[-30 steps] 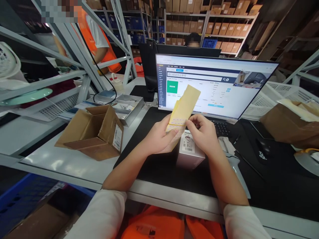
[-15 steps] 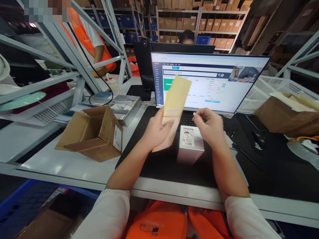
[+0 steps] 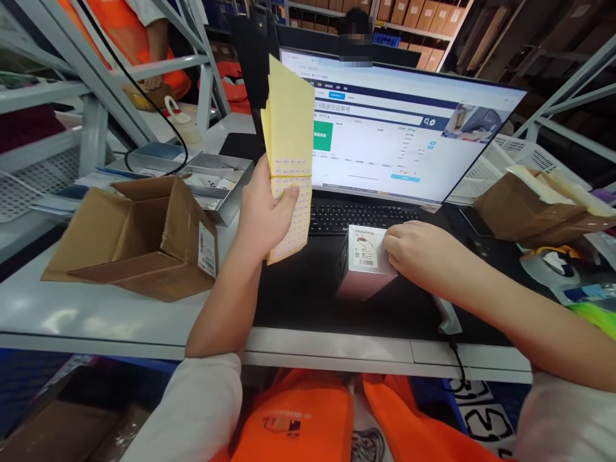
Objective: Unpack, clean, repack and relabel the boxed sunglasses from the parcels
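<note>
My left hand [image 3: 262,208] is closed on a stack of yellow sticker sheets [image 3: 289,154], held upright in front of the monitor [image 3: 399,128]. A small white product box [image 3: 366,263] with a barcode label stands on the black desk mat [image 3: 308,301] before the keyboard [image 3: 356,217]. My right hand [image 3: 416,253] rests on the box's top right edge, fingers curled and pressed against the label; what is under the fingertips is hidden.
An open cardboard box [image 3: 139,237] lies on its side at the left. Metal trays [image 3: 216,183] sit behind it. A brown package [image 3: 529,208] and a white basket [image 3: 510,160] are at the right. A person in an orange vest [image 3: 139,32] stands behind the shelf frame.
My left hand has lifted the yellow sheets up and to the left. My right hand has dropped from the sheets onto the top of the white box. The camera has tilted down.
</note>
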Motion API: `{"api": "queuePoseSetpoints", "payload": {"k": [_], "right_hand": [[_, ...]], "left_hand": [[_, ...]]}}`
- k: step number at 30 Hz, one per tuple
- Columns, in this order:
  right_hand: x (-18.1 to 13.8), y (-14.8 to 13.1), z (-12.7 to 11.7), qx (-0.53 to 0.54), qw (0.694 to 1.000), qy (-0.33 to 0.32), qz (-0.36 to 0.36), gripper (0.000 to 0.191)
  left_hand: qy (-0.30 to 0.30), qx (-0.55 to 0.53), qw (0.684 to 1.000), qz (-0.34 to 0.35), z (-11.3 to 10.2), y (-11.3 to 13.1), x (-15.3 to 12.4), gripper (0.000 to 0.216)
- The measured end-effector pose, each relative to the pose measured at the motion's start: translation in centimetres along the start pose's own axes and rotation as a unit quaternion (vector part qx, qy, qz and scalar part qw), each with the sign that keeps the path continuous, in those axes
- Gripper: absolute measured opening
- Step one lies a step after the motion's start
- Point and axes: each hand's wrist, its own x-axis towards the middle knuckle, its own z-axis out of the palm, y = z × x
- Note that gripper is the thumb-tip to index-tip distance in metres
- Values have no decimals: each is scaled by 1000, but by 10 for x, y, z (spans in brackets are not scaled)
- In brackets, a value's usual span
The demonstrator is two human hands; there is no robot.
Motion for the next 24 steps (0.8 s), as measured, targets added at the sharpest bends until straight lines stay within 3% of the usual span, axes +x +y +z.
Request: {"api": "queuePoseSetpoints", "payload": {"k": [4,8,10,13,16,19,24], "right_hand": [[-18,3,5,41,999,7,-25,25],[-41,5,18,103,994,40,20,45],[-49,3,31,111,992,61,31,57],[-56,2,52,95,987,128,22,58],[-58,5,65,97,981,170,8,59],[-59,9,71,122,974,192,7,58],[-57,8,77,162,960,226,23,41]], "left_hand": [[2,-8,1000,-7,-4,-5,3,53],[34,-15,999,-19,-12,-29,15,52],[44,-35,998,-43,-17,-54,26,53],[27,-115,984,-130,-19,-107,43,55],[-27,-209,937,-279,-14,-162,49,51],[-58,-214,888,-404,-2,-203,41,42],[-31,-173,887,-428,17,-237,22,52]]}}
